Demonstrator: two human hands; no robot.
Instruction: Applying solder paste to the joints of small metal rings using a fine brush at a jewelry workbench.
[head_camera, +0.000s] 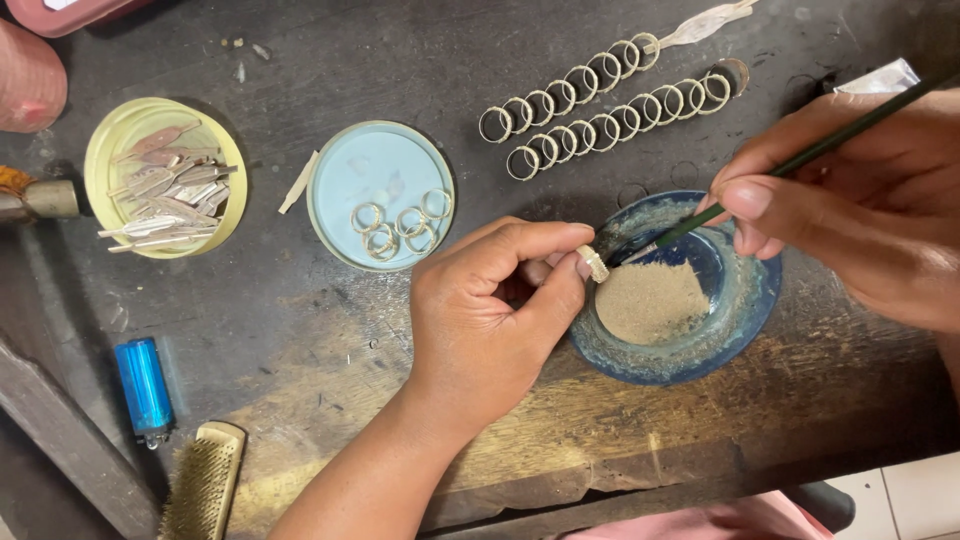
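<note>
Fingers of the left hand (490, 310) make a tight grip, thumb and forefinger pinching a small pale ring (594, 263) at the rim of a blue dish (745, 300). Just right of that grip, the right hand (860, 205) pinches a thin green brush (800, 157), its tip nearly touching the ring. Below the tip lies tan powder (650, 300) in the dish. Left of the grip sits a pale blue lid (375, 170) holding loose rings, and above it two rows of rings (600, 110) (strung together) lie on the dark tabletop (300, 330).

Worn bench (300, 330) — dishes (380, 170), lighter (143, 388), brush (205, 485)
</note>
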